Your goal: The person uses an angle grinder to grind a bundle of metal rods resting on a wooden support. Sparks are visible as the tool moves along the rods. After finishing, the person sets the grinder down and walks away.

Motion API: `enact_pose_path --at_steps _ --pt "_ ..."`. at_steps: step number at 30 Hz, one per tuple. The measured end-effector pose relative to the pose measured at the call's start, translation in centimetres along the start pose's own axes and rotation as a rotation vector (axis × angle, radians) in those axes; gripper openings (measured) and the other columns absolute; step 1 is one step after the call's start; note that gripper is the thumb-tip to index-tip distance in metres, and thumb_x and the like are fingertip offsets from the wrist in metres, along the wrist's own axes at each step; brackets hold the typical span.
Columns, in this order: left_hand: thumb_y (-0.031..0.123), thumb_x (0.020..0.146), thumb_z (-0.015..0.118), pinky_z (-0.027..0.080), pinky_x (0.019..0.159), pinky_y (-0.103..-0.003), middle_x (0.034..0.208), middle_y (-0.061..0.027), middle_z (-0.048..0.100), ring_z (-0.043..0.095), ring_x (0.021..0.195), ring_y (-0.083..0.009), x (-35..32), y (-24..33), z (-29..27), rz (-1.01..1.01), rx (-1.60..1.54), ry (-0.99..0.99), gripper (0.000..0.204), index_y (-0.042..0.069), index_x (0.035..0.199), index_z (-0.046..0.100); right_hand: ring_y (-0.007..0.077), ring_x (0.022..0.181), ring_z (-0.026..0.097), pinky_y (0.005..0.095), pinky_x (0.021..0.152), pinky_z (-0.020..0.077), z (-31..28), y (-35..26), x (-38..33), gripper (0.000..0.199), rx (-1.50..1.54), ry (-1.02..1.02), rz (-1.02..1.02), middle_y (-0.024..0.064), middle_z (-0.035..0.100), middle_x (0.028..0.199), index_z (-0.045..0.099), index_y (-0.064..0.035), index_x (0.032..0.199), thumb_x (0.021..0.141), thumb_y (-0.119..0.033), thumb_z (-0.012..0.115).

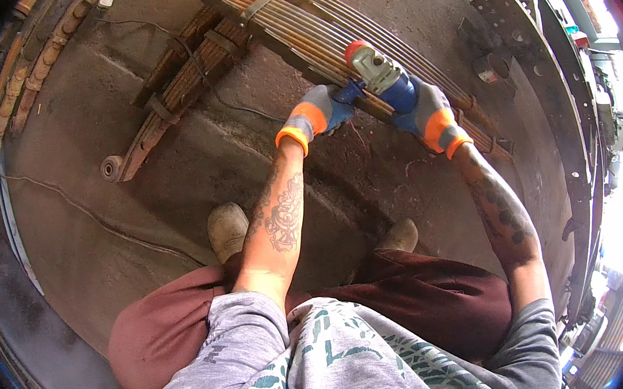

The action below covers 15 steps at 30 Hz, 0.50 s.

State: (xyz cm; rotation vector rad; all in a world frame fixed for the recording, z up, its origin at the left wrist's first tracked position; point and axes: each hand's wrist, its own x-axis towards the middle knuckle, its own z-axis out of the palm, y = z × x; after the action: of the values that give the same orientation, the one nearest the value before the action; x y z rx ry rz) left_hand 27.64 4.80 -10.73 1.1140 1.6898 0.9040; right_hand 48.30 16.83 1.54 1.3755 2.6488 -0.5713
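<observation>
I hold an angle grinder (380, 70) with a blue body, a bare metal gear head and a red part at its far end. My left hand (321, 111), in a grey, orange and blue glove, is closed round its blue side handle. The matching glove on my right hand (429, 112) wraps round the blue body. Below the tool lies a long stack of steel leaf springs (303, 30), running from the upper middle down to the right, with a metal clamp (259, 6) across it. Whether the grinder touches the stack I cannot tell.
A rusty leaf spring pack (161, 108) with a rolled eye lies on the floor to the left. More rusty springs (44, 66) stand at the far left. A dark cable (202, 74) trails toward my left hand. Drilled steel beams (535, 60) line the right side.
</observation>
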Motion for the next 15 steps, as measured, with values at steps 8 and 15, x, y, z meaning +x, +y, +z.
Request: enact_pose_path --at_steps 8,15 --pt "0.025 0.087 0.082 0.058 0.072 -0.042 0.085 -0.0137 0.077 0.073 0.074 -0.0278 1.8 -2.4 0.8 0.003 -0.031 0.067 0.032 0.005 0.11 0.076 0.0402 0.107 0.075 0.0469 0.094 0.0577 0.5 0.5 0.3 0.06 -0.001 0.072 -0.077 0.0173 0.079 0.112 0.069 -0.0112 0.13 0.074 -0.022 0.088" --pt "0.022 0.086 0.082 0.058 0.079 -0.04 0.092 -0.012 0.079 0.074 0.083 -0.0249 0.1 0.7 -0.1 -0.076 -0.027 0.042 0.032 0.003 0.111 0.075 0.0406 0.109 0.075 0.0475 0.093 0.0576 -0.5 0.1 -0.4 0.063 -0.002 0.014 -0.013 0.0181 0.08 0.112 0.069 -0.0113 0.133 0.073 -0.021 0.088"
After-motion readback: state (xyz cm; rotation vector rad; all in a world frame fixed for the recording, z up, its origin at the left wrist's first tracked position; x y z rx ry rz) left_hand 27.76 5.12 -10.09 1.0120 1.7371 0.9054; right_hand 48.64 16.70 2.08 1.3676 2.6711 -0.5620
